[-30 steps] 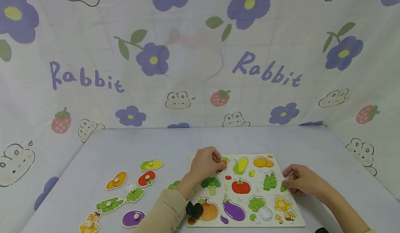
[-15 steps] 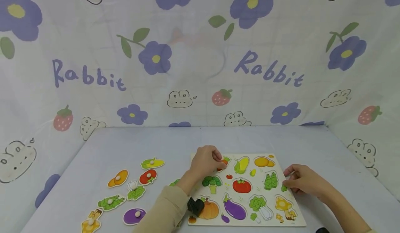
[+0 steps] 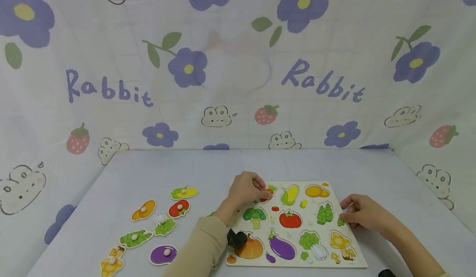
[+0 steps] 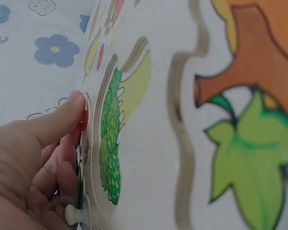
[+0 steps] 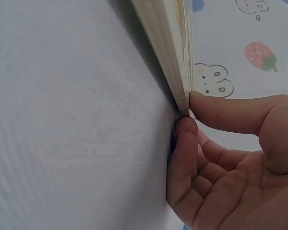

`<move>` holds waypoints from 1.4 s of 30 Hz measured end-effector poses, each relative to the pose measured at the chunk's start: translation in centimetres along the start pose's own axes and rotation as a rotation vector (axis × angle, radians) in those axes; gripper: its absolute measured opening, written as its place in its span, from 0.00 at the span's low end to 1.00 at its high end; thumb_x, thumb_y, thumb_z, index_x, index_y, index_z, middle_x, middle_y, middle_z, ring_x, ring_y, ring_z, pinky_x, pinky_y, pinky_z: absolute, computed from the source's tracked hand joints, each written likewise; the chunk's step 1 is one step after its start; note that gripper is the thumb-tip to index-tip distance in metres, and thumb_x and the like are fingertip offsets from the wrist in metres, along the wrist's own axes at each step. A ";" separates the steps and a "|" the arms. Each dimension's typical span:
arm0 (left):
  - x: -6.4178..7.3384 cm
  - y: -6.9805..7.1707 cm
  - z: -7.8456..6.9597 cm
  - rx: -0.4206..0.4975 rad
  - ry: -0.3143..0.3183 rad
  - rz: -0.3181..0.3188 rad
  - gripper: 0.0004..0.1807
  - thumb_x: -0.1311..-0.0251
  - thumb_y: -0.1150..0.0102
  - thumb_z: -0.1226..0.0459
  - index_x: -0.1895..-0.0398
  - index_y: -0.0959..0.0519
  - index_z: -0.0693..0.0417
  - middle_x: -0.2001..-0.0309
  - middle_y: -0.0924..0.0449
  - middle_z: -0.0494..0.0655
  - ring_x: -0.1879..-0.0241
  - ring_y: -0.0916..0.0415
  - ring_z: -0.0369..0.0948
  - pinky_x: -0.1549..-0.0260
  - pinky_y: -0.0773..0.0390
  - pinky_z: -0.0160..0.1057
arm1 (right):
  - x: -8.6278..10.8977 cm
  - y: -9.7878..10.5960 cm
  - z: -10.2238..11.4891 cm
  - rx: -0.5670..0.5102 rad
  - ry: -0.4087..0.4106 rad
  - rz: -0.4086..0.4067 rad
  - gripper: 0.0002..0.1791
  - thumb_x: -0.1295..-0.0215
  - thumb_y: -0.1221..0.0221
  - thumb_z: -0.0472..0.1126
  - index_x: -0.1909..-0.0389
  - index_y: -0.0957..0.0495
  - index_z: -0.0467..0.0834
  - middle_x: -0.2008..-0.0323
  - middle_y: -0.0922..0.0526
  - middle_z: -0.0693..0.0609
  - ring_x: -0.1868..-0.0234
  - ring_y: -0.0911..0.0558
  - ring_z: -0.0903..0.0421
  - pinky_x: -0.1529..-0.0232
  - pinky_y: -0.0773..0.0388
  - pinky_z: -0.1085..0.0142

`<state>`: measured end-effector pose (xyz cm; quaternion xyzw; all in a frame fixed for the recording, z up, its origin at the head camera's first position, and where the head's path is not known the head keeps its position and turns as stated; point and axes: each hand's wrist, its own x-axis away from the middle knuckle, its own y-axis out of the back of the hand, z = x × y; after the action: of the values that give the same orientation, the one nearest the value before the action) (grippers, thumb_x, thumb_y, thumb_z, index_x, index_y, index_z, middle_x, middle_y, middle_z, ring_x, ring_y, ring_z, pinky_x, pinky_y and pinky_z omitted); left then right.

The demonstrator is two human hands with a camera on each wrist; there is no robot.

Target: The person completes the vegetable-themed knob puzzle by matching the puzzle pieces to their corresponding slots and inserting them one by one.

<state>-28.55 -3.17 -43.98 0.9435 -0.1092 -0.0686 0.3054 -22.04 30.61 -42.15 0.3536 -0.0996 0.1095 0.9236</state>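
Observation:
A white wooden vegetable puzzle board [image 3: 297, 261] lies on the table with printed, grooved pictures. At its far left corner my left hand [image 3: 247, 189] has thumb and fingers together on a carrot piece [image 3: 267, 195], whose red-orange body and green top show past the fingertips. The left wrist view shows the thumb against a red edge, most of the piece hidden by the hand. My right hand [image 3: 366, 213] grips the board's right edge, thumb on the top face and curled fingers under the rim, as the right wrist view [image 5: 221, 143] shows.
Several knobbed pieces lie left of the board: corn [image 3: 184, 192], tomato [image 3: 179, 209], potato [image 3: 143, 210], cabbage [image 3: 164, 224], asparagus [image 3: 136, 238], eggplant [image 3: 163, 255] and mushroom [image 3: 112, 262]. A green piece is mostly hidden behind the left sleeve [image 3: 201, 244]. A patterned curtain [image 3: 230, 83] stands behind the table.
The head view has drifted a little, moving the whole scene slightly right and up. Both hands keep their places on the carrot piece and the board's edge.

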 end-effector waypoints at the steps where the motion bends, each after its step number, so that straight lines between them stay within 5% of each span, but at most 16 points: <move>1: 0.0 0.0 0.0 0.003 0.003 0.002 0.14 0.55 0.20 0.58 0.72 0.19 0.50 0.77 0.21 0.36 0.76 0.26 0.36 0.73 0.28 0.36 | 0.0 0.0 0.0 -0.002 0.003 0.002 0.20 0.39 0.34 0.36 0.52 0.29 0.30 0.74 0.27 0.48 0.72 0.27 0.52 0.73 0.26 0.61; 29: 0.4 0.6 0.4 0.016 0.016 0.015 0.15 0.55 0.20 0.57 0.72 0.19 0.51 0.78 0.21 0.37 0.76 0.26 0.37 0.73 0.29 0.35 | -0.4 0.1 0.0 -0.057 -0.010 0.064 0.22 0.39 0.34 0.36 0.50 0.30 0.29 0.72 0.26 0.47 0.71 0.26 0.52 0.72 0.26 0.61; 34: 0.5 0.4 -0.2 0.020 -0.031 -0.012 0.20 0.56 0.20 0.54 0.67 0.20 0.53 0.71 0.21 0.40 0.71 0.27 0.36 0.71 0.26 0.35 | -0.3 0.2 -0.3 -0.046 -0.021 0.052 0.22 0.40 0.33 0.36 0.50 0.30 0.30 0.73 0.26 0.47 0.71 0.26 0.52 0.72 0.26 0.61; 38: 2.3 2.8 -0.7 0.085 -0.122 -0.041 0.22 0.53 0.22 0.51 0.58 0.20 0.49 0.59 0.20 0.40 0.59 0.26 0.40 0.62 0.25 0.38 | -0.4 0.1 -0.5 -0.061 -0.031 0.054 0.23 0.41 0.32 0.37 0.50 0.29 0.30 0.73 0.25 0.47 0.71 0.26 0.52 0.72 0.26 0.61; 42: 4.4 7.6 0.4 0.129 -0.162 -0.137 0.20 0.49 0.24 0.54 0.54 0.18 0.46 0.57 0.20 0.35 0.54 0.24 0.45 0.58 0.24 0.43 | -0.4 0.4 -0.5 -0.067 -0.030 0.052 0.23 0.41 0.32 0.37 0.50 0.30 0.30 0.72 0.25 0.47 0.71 0.26 0.51 0.72 0.26 0.61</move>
<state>-25.63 -10.50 -40.07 0.9578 -0.0727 -0.1580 0.2288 -22.47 31.14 -42.37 0.3213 -0.1261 0.1247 0.9302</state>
